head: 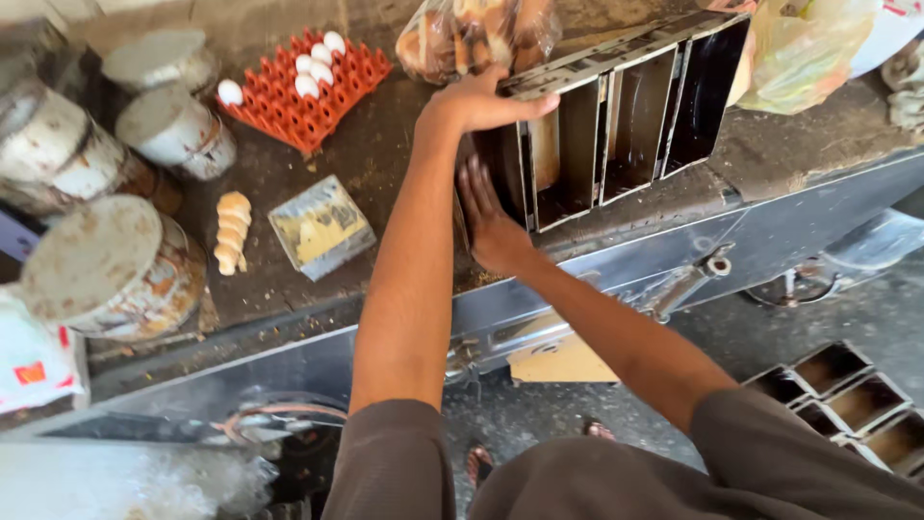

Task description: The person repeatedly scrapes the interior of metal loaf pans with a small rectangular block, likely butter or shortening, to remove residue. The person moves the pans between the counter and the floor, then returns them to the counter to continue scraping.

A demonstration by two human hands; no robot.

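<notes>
A strapped set of dark metal loaf pans (630,116) stands tipped on its side on a dirty worktop (385,154), its openings facing me. My left hand (478,101) is curled over the top rim at the set's left end and grips it. Just below, my right hand (489,223) lies flat with fingers straight, pressed against the leftmost compartment, fingertips reaching inside it. Nothing is held in that hand.
A red egg tray (332,96) with several white eggs sits at the back left, beside several lidded tins (175,130). A ridged dough piece (231,231) and a flat metal block (320,227) lie nearby. Bagged bread (462,34) is behind. More loaf pans (847,395) rest on the floor.
</notes>
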